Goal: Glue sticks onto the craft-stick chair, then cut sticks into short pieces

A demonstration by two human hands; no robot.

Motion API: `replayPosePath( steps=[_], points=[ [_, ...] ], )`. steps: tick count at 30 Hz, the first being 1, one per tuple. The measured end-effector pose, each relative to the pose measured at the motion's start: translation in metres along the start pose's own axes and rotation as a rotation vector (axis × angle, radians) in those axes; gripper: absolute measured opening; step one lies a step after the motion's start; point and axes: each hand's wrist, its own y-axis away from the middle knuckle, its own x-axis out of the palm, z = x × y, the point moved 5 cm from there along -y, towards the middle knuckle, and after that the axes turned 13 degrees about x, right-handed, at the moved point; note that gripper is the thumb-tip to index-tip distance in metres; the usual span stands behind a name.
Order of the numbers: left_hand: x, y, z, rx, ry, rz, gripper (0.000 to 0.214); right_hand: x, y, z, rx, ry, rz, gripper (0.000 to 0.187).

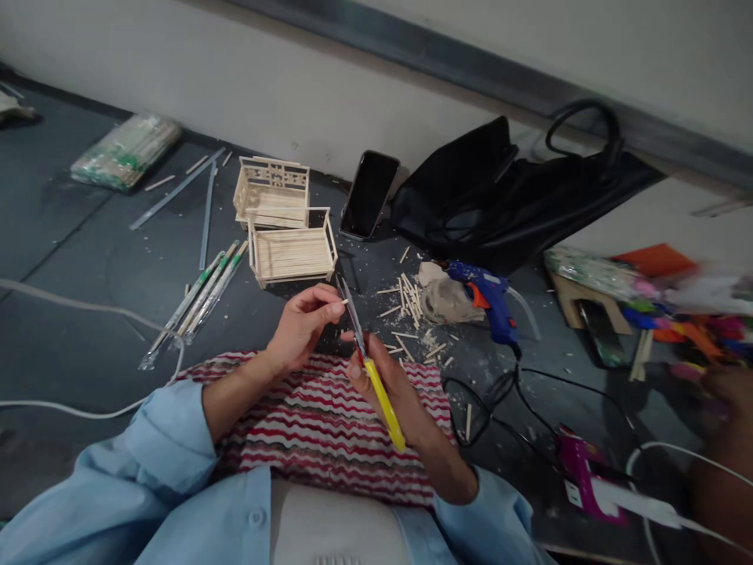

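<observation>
My left hand (300, 326) pinches a short pale wooden stick (345, 301) between thumb and fingertips. Its tip lies at the blades of the scissors (382, 400), which have long metal blades and a yellow handle. My right hand (385, 377) is closed around the scissors, the blades pointing up and away from me. Beyond my hands stand two small frames built from thin sticks: the nearer tray-like one (294, 255) and, behind it, one with a patterned back (274, 192). A pile of cut sticks (410, 302) lies to the right.
A blue glue gun (485, 294) rests by a crumpled lump, its black cable trailing. Wrapped sticks (200, 294) lie left, near a plastic packet (126, 149). A phone (369, 194) and black bag (506, 196) lean on the wall. Another person's arm (726, 439) is at right.
</observation>
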Motion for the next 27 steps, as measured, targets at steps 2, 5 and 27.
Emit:
replayPosePath(
  steps=[2, 5, 27],
  points=[
    [0.001, -0.001, -0.003, 0.014, -0.023, 0.022, 0.010, 0.000, 0.000, 0.001, -0.008, 0.004, 0.010, 0.041],
    [0.002, -0.002, -0.005, 0.024, -0.055, 0.043, 0.010, -0.001, 0.000, 0.000, -0.015, 0.007, 0.005, 0.041],
    [0.003, 0.000, 0.011, -0.241, 0.194, 0.223, 0.037, 0.002, -0.006, -0.010, 0.018, -0.007, -0.057, 0.034]
  ],
)
